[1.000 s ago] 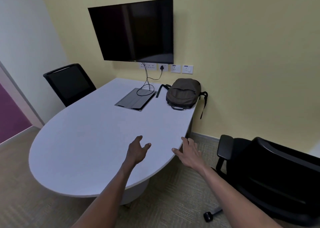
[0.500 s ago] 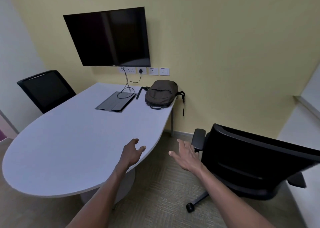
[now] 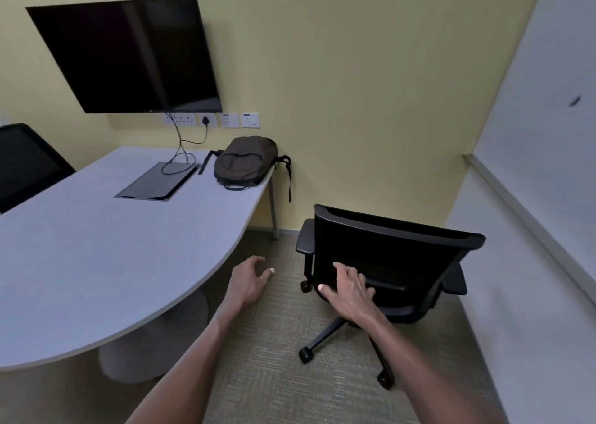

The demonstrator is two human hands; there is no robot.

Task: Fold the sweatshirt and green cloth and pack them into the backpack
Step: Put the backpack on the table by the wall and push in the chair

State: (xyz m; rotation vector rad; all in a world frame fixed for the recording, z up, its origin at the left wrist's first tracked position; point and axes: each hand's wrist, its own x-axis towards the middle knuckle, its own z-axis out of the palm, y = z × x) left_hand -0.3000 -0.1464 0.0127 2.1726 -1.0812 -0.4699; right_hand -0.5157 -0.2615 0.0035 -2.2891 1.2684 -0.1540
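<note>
Yellow-walled room; dark olive fabric backpack (image 3: 245, 162) on pale grey worktop (image 3: 96, 255). Both grips released: left hand (image 3: 248, 281), right hand (image 3: 350, 289). Clothes unseen; find them next.

- The left hand (image 3: 248, 283) hangs over the carpet just off the curved edge of the desk (image 3: 96, 262), its fingers (image 3: 262, 264) loosely curled and holding nothing.
- The right hand (image 3: 350, 289) has its fingers (image 3: 342, 267) spread in front of the backrest of the black office chair (image 3: 396, 255); whether they touch it is unclear.
- Well beyond the fingers, a dark backpack (image 3: 246, 162) lies on the desk's far corner below the wall-mounted screen (image 3: 129, 55).
</note>
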